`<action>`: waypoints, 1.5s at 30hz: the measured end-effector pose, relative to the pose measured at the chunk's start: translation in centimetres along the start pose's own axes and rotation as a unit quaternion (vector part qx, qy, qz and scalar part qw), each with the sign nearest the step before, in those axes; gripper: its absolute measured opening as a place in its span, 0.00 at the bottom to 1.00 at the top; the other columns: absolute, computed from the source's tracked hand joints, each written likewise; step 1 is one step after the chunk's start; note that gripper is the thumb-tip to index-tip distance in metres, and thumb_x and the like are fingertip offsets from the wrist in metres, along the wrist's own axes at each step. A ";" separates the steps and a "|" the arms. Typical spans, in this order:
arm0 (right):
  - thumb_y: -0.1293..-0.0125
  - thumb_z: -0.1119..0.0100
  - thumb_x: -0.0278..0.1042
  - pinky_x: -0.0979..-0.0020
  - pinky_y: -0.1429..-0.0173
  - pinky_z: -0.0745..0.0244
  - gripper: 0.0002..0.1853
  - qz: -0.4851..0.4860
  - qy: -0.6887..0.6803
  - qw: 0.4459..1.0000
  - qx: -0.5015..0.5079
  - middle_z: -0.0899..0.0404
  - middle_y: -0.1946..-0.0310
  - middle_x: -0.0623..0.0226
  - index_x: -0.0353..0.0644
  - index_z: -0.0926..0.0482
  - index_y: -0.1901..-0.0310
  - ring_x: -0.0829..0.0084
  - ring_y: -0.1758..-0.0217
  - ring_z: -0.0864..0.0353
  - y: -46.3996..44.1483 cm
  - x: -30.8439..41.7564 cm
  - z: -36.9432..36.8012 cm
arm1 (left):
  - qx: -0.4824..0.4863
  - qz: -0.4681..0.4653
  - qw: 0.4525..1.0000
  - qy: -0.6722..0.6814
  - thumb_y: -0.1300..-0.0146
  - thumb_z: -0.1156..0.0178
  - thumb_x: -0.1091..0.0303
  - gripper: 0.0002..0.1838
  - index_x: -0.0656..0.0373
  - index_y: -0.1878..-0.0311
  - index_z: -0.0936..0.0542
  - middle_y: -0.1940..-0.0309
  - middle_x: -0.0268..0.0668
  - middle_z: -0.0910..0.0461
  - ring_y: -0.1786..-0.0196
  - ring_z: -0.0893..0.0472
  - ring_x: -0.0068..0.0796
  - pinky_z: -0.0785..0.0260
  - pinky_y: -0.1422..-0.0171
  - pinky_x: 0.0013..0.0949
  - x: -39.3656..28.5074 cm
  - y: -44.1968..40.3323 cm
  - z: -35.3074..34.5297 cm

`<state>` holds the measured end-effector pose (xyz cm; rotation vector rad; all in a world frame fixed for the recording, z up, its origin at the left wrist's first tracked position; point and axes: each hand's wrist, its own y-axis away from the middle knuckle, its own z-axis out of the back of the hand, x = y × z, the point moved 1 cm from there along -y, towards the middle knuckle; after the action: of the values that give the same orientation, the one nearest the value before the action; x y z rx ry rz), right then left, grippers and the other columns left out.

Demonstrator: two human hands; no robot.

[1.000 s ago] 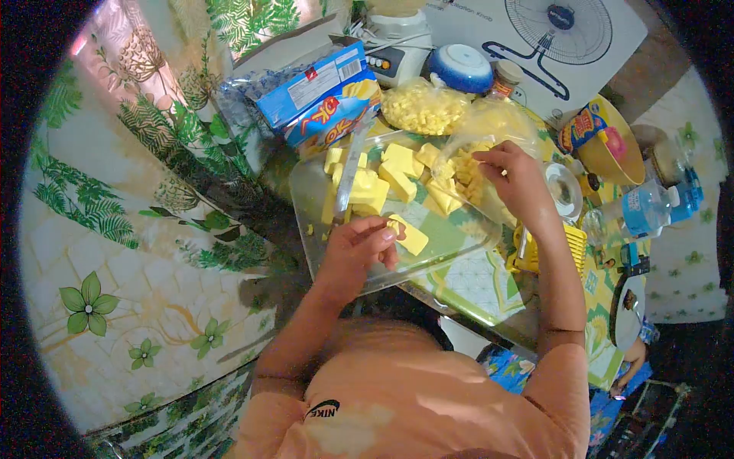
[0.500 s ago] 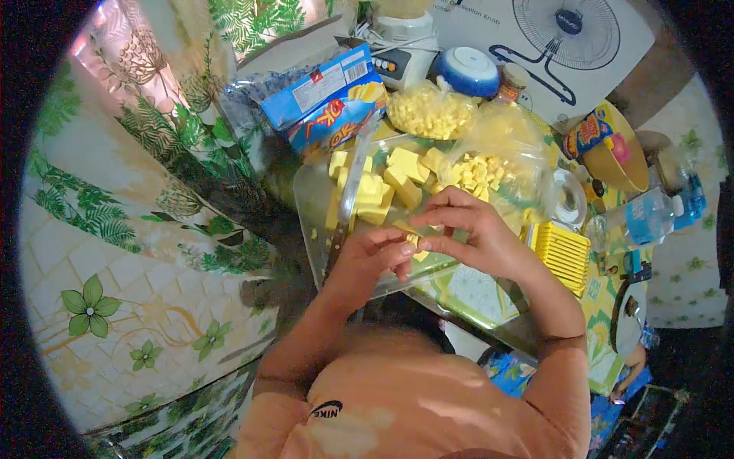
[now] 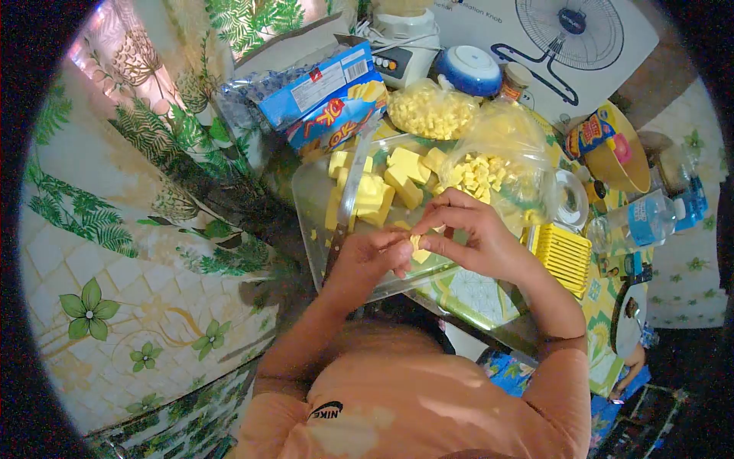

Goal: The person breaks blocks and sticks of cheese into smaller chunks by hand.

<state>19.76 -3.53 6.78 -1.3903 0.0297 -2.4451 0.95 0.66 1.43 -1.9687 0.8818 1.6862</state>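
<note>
A small yellow piece, apparently cheese (image 3: pixel 419 251), is pinched between my fingertips over the near part of a clear tray (image 3: pixel 303 200). My left hand (image 3: pixel 375 256) is closed at its left side, and my right hand (image 3: pixel 478 239) grips it with thumb and fingers from the right. Just beyond my hands, larger yellow cheese blocks (image 3: pixel 401 177) sit in the tray. A long knife (image 3: pixel 353 187) lies across the tray's left part, its dark handle near my left wrist. Small cut cubes (image 3: pixel 480 176) spill by an opened plastic bag (image 3: pixel 520 149).
At the back are a blue box (image 3: pixel 325 103), a blender base (image 3: pixel 401 53), a bag of cubes (image 3: pixel 432 111) and a blue bowl (image 3: pixel 469 70). Right of my right hand lie a yellow slotted rack (image 3: pixel 562 256), a tape roll (image 3: pixel 569 197) and a water bottle (image 3: pixel 650 218).
My left fingers have shifted slightly and curled more around the small piece, which now shows a little more. The rest stays nearly as it was.
</note>
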 end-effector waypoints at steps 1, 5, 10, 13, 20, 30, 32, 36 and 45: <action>0.41 0.39 0.32 0.73 0.63 0.27 0.09 0.002 0.001 1.000 -0.001 0.28 0.63 0.64 0.43 0.20 0.58 0.69 0.60 0.25 0.0 -0.1 0.0 | -0.001 0.009 1.000 0.020 0.40 0.42 0.66 0.12 0.66 0.60 0.20 0.72 0.33 0.23 0.70 0.25 0.19 0.32 0.63 0.25 0.0 0.1 0.0; 0.40 0.39 0.33 0.72 0.61 0.28 0.10 -0.028 -0.022 0.999 0.000 0.28 0.63 0.65 0.44 0.20 0.58 0.69 0.60 0.26 0.0 0.1 -0.1 | -0.006 0.011 0.999 0.040 0.39 0.41 0.67 0.12 0.66 0.59 0.19 0.67 0.33 0.23 0.69 0.26 0.17 0.33 0.63 0.23 0.2 0.2 0.0; 0.39 0.41 0.32 0.71 0.57 0.31 0.09 0.032 0.004 0.999 -0.002 0.28 0.65 0.64 0.44 0.19 0.57 0.68 0.60 0.26 -0.1 0.0 -0.5 | -0.007 -0.011 0.999 0.029 0.39 0.41 0.67 0.12 0.66 0.59 0.19 0.67 0.33 0.23 0.69 0.26 0.17 0.33 0.64 0.23 0.4 0.3 0.0; 0.39 0.41 0.32 0.70 0.57 0.32 0.09 0.034 -0.004 0.999 0.001 0.28 0.65 0.64 0.45 0.19 0.57 0.67 0.61 0.27 -0.1 -0.3 -0.7 | -0.002 -0.011 0.999 0.031 0.40 0.41 0.67 0.12 0.66 0.59 0.19 0.67 0.32 0.23 0.68 0.27 0.17 0.34 0.64 0.22 0.3 0.4 0.1; 0.39 0.41 0.31 0.70 0.57 0.31 0.10 0.029 0.029 0.999 0.005 0.28 0.65 0.63 0.46 0.20 0.56 0.65 0.59 0.27 0.3 0.4 -0.7 | -0.008 -0.032 0.999 -0.023 0.41 0.39 0.66 0.12 0.66 0.60 0.19 0.70 0.29 0.26 0.68 0.30 0.16 0.37 0.62 0.23 0.2 0.5 0.1; 0.40 0.41 0.31 0.68 0.57 0.29 0.10 0.039 0.007 0.999 0.032 0.29 0.63 0.62 0.45 0.21 0.56 0.64 0.60 0.26 0.7 1.3 -0.2 | 0.054 -0.035 0.997 0.040 0.42 0.38 0.66 0.11 0.64 0.61 0.20 0.69 0.28 0.25 0.66 0.29 0.15 0.37 0.63 0.22 0.4 0.8 0.2; 0.40 0.41 0.31 0.68 0.57 0.29 0.09 0.015 -0.005 0.999 0.039 0.29 0.63 0.62 0.43 0.21 0.57 0.64 0.60 0.26 0.7 1.6 0.1 | 0.043 -0.017 0.998 0.044 0.42 0.38 0.66 0.13 0.65 0.58 0.20 0.69 0.28 0.25 0.66 0.28 0.14 0.36 0.63 0.21 -0.1 1.0 -0.3; 0.43 0.43 0.25 0.65 0.54 0.28 0.10 -0.024 0.121 0.992 -0.034 0.29 0.62 0.58 0.41 0.22 0.58 0.60 0.58 0.26 0.5 1.3 2.3 | 0.015 -0.009 0.998 0.060 0.42 0.38 0.66 0.16 0.64 0.53 0.22 0.69 0.27 0.23 0.67 0.28 0.14 0.35 0.62 0.21 -0.2 0.9 -0.6; 0.45 0.47 0.23 0.63 0.52 0.28 0.15 -0.117 0.340 0.915 -0.183 0.27 0.61 0.55 0.39 0.25 0.54 0.55 0.58 0.25 0.2 -2.9 5.7 | 0.001 0.027 1.000 0.012 0.42 0.41 0.67 0.15 0.64 0.54 0.22 0.66 0.35 0.21 0.69 0.24 0.20 0.30 0.61 0.26 0.0 0.4 0.4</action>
<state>25.95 -2.05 7.37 -0.6002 0.5330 -3.1275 0.45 0.64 1.42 -1.9838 0.9543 1.6939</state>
